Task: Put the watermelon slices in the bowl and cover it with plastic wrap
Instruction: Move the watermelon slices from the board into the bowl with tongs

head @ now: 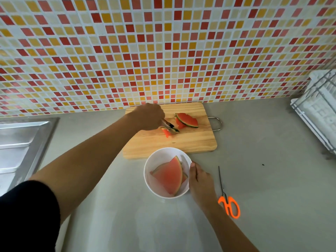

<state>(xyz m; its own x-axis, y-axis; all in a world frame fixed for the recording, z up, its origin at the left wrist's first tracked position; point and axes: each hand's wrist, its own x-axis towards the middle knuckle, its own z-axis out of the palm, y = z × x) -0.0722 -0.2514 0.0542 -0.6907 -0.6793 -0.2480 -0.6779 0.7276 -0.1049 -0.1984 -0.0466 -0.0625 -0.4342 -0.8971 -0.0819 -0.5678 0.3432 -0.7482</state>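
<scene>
Steel sink [20,142] far left of the white bowl [163,155], set into the grey bench [263,197]. Left arm, black sleeve at the shoulder, reaches past the bowl's left side toward the wall. Left hand [147,117] beyond the bowl, fingers curled round metal tongs [168,126]. Tong tips are clamped on a small watermelon piece [165,133] lying on the wooden cutting board [190,142]. The board sits just behind the bowl, its near edge touching or almost touching the bowl's rim, can't tell which. Two more watermelon slices [187,120], overlapping, lie on the board behind the bowl and slightly right, green rind showing. The bowl stands on the bench and holds a large wedge slice [169,177], with another slice partly hidden under it. Right hand [200,180] holds the bowl's right side, thumb up at the rim, fingers out of sight. Orange-handled scissors [229,204] lie flat on the bench right of the bowl, just past the right hand, blades pointing toward the wall. White dish rack [320,110] far right of the bowl. Mosaic tile wall [163,51] behind everything.
</scene>
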